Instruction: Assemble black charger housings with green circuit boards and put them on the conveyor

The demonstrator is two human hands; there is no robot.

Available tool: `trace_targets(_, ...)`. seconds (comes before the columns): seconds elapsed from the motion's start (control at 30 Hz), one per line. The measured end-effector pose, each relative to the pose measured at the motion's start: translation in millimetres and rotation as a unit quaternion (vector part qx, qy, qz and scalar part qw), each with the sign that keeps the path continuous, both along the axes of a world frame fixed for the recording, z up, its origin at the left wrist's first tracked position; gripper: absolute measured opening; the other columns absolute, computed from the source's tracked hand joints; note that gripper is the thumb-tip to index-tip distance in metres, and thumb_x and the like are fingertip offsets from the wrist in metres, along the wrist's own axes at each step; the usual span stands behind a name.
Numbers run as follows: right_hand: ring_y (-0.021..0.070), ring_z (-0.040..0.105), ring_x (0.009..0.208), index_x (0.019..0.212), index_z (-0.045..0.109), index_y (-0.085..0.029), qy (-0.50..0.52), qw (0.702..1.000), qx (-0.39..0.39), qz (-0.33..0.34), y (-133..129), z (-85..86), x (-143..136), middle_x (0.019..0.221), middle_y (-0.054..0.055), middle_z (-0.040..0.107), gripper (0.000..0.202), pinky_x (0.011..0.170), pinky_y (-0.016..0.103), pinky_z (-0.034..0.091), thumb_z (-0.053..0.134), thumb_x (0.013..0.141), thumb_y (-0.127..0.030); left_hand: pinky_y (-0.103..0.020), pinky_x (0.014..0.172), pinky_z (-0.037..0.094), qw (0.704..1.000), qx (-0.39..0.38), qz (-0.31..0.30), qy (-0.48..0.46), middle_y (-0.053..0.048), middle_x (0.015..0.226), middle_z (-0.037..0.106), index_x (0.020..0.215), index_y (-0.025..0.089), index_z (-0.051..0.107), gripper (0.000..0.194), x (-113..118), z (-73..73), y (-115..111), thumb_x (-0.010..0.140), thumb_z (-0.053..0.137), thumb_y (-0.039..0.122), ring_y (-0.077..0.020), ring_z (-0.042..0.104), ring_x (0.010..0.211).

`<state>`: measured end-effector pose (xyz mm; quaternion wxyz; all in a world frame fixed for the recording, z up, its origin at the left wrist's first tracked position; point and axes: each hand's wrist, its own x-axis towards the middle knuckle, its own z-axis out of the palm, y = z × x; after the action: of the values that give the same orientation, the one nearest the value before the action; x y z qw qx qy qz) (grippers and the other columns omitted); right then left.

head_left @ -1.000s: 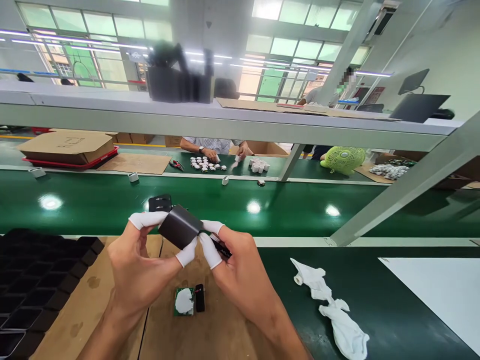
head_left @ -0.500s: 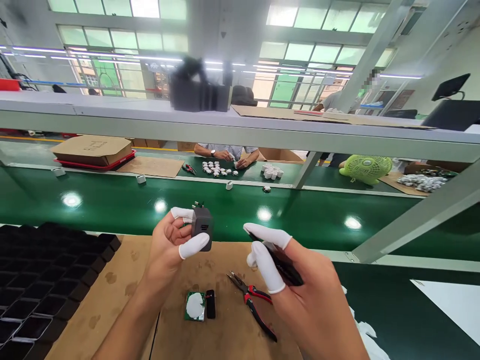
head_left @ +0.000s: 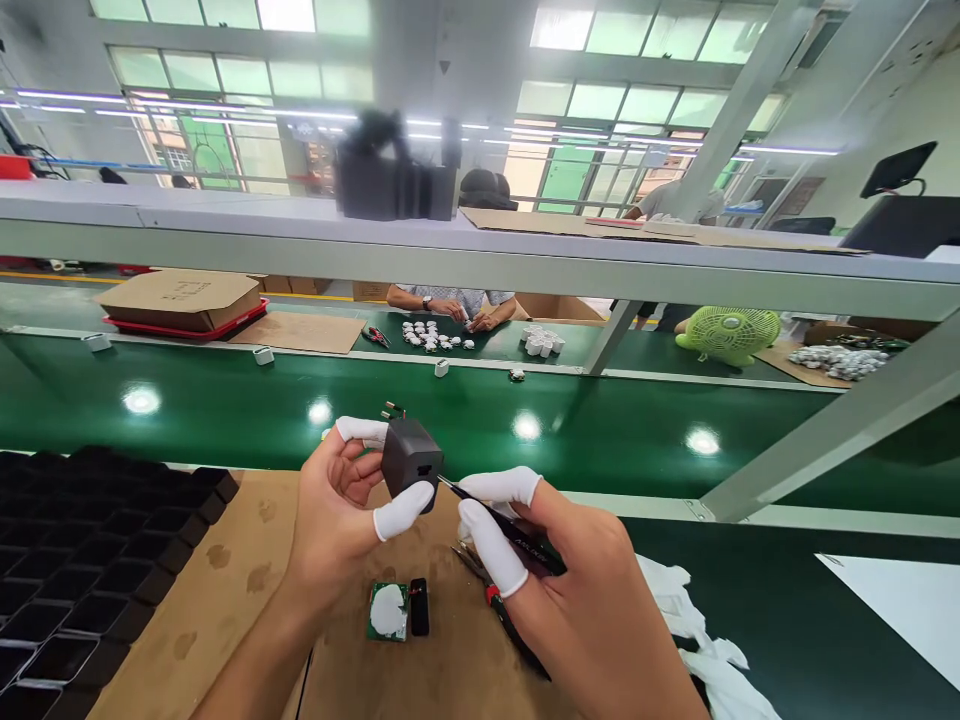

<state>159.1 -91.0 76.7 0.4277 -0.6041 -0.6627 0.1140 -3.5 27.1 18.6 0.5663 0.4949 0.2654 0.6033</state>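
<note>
My left hand [head_left: 356, 500], with white finger cots, is closed on a black plug-in charger housing [head_left: 409, 455]; its metal prongs point up and away. In my right hand [head_left: 555, 560], also in finger cots, are black tweezers [head_left: 517, 535]. Their tip is at the housing's right side, by a small slot; whether it touches cannot be told. Below on the brown board lie a green circuit board [head_left: 388, 610] with a white patch and a small black part [head_left: 420, 607] beside it. Red-and-black pliers [head_left: 510, 625] lie partly hidden under my right hand.
Rows of black housings [head_left: 82, 570] fill the left side. White crumpled material [head_left: 697, 630] lies right of my hand. Beyond, a green conveyor belt [head_left: 480, 430] carries small white parts. Across it, a person's hands [head_left: 469, 315] work near a green fan [head_left: 727, 335]. A slanted metal post [head_left: 817, 430] stands at right.
My right hand has moved left, bringing the tweezers to the housing. My left hand has turned the housing so its slotted side faces right. White parts on the belt have shifted left.
</note>
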Motion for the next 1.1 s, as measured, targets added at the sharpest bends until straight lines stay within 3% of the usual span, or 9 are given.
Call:
trace_targets(0.17,0.014,0.07,0.067,0.108,0.079,-0.029,0.002,1.0,-0.015,-0.003,1.3,-2.1,-1.8,0.082,-0.006,0.08,0.02,0.06,0.027,0.049,0.059,0.11,-0.025,-0.026,0.082,0.071,0.994,0.069,0.064,0.047,-0.004,0.099,0.086,0.103,0.021,0.073,0.051,1.2,4.9,-12.4,0.06,0.1,0.017,-0.0208,0.085,0.088)
trace_targets(0.4,0.0145,0.062,0.059,0.107,0.073,-0.028,-0.028,0.999,-0.002,-0.022,3.0,-7.0,-3.2,0.076,-0.006,0.076,0.017,0.057,0.027,0.044,0.058,0.108,-0.021,-0.032,0.087,0.072,0.971,0.137,0.154,0.121,-0.004,0.101,0.084,0.105,0.022,0.072,0.048,4.8,2.8,-21.4,0.068,0.102,0.028,-0.0219,0.084,0.091)
trace_targets(0.6,0.0183,0.061,0.059,0.134,0.068,-0.021,-0.056,0.998,-0.014,-0.03,11.0,-10.7,-6.5,0.078,-0.002,0.077,0.032,0.058,0.032,0.039,0.05,0.109,-0.023,-0.033,0.086,0.071,0.948,0.185,0.209,0.151,-0.002,0.1,0.082,0.11,0.022,0.073,0.042,8.0,-6.7,-23.0,0.076,0.097,0.024,-0.0212,0.083,0.089)
trace_targets(0.7,0.0177,0.047,0.057,0.107,0.07,-0.024,-0.062,0.997,-0.043,-0.013,16.2,-11.6,-6.4,0.068,-0.004,0.067,0.023,0.055,0.033,0.031,0.046,0.108,-0.023,-0.034,0.086,0.071,0.924,0.233,0.254,0.163,-0.001,0.1,0.08,0.115,0.022,0.073,0.045,9.1,-15.2,-20.5,0.077,0.097,0.023,-0.0208,0.081,0.089)
trace_targets(0.77,0.017,0.039,0.058,0.089,0.062,-0.026,-0.053,0.997,-0.059,-0.008,19.8,-12.5,-6.1,0.065,-0.004,0.06,0.025,0.054,0.033,0.027,0.047,0.107,-0.024,-0.035,0.087,0.071,0.91,0.257,0.277,0.169,-0.001,0.101,0.078,0.118,0.022,0.072,0.046,9.6,-20.8,-18.1,0.079,0.096,0.022,-0.0209,0.079,0.091)
trace_targets(0.93,0.0152,0.038,0.06,0.084,0.056,-0.026,0.034,0.997,-0.064,0.009,27.1,-16.6,-9.0,0.068,-0.004,0.055,0.028,0.055,0.031,0.031,0.049,0.11,-0.031,-0.041,0.09,0.072,0.897,0.255,0.319,0.167,-0.003,0.101,0.076,0.121,0.021,0.071,0.051,8.6,-27.4,-13.7,0.077,0.096,0.024,-0.0241,0.079,0.094)
trace_targets(1.1,0.0171,0.053,0.072,0.081,0.055,-0.025,0.122,0.99,-0.064,0.043,28.5,-18.4,-13.2,0.075,-0.001,0.059,0.03,0.064,0.029,0.045,0.052,0.11,-0.035,-0.042,0.09,0.072,0.902,0.24,0.329,0.147,-0.006,0.108,0.077,0.12,0.021,0.07,0.057,6.3,-27.2,-12.1,0.071,0.099,0.025,-0.0262,0.079,0.099)
